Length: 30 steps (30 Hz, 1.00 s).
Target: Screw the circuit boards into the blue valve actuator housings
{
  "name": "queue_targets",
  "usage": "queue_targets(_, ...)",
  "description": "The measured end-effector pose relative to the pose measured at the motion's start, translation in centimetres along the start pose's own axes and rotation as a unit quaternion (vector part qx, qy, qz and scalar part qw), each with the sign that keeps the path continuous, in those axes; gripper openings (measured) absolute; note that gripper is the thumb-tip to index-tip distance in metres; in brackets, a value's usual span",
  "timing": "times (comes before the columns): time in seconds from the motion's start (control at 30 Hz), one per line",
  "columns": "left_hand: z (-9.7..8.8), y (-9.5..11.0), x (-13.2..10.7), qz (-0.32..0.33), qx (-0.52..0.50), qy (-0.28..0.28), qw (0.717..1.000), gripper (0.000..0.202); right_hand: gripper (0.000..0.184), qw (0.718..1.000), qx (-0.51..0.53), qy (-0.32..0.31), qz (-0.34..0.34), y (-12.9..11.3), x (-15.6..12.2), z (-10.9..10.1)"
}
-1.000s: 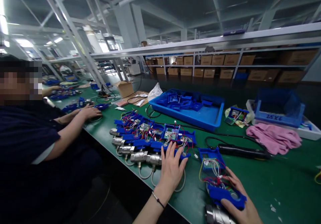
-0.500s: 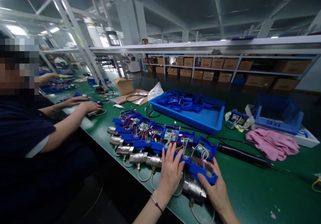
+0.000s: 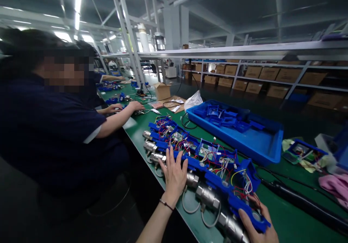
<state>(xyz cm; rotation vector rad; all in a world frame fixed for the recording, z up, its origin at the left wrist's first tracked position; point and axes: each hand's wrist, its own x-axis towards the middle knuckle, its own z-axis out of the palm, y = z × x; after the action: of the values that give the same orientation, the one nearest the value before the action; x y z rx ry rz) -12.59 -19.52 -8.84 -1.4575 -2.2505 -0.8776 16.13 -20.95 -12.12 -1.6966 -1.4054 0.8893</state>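
A row of metal valve bodies (image 3: 208, 196) with blue plastic housings (image 3: 217, 182) lies along the bench edge. Circuit boards (image 3: 208, 151) and red, white and yellow wires show in the opened housings, and grey cables (image 3: 190, 211) loop from the valve bodies. My left hand (image 3: 174, 174) lies on the middle of the row with fingers spread, palm down. At the near end, my right hand (image 3: 259, 221) has its thumb on one side and fingers on the other of the last blue housing (image 3: 246, 210). Its fingertips are partly hidden behind that housing.
Behind the row stands a blue tray (image 3: 261, 145) with several blue frames in it. A black cable bundle (image 3: 301, 203), a pink cloth (image 3: 335, 188) and another wired housing (image 3: 306, 152) lie to the right. At the left a co-worker (image 3: 54, 127) works at the same bench.
The view has swung left. My left hand has moved along the row toward its far end, fingers now more spread. My right hand stays at the nearest blue housing.
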Motion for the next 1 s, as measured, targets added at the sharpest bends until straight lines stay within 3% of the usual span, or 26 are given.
queue_targets(0.13, 0.2, -1.5, 0.9, 0.008, 0.002, 0.007, 1.000, 0.039, 0.084, 1.000, -0.002, -0.014, -0.001, -0.5, 0.9, 1.4)
queue_targets(0.43, 1.6, -7.1, 5.5, 0.047, -0.010, 0.046, 0.998, 0.036, 0.075, 0.996, 0.050, 0.025, -0.076, -2.9, 1.4, 8.3)
queue_targets(0.6, 2.2, -8.9, 7.5, 0.062, -0.010, 0.060, 0.996, 0.037, 0.071, 0.990, 0.087, 0.017, -0.110, -4.4, 1.9, 10.5)
queue_targets(0.83, 2.1, -9.5, 8.9, 0.062, -0.010, 0.066, 0.996, 0.039, 0.071, 0.984, 0.098, 0.008, -0.146, -6.3, 2.1, 11.0)
queue_targets(0.93, 0.5, -8.4, 9.0, 0.061, -0.031, 0.055, 0.996, 0.041, 0.073, 0.981, 0.088, 0.036, -0.168, -6.5, 1.0, 9.4)
queue_targets(1.0, -0.9, -6.5, 8.6, 0.069, -0.059, 0.043, 0.995, 0.044, 0.075, 0.980, 0.072, 0.057, -0.179, -6.0, 0.1, 7.3)
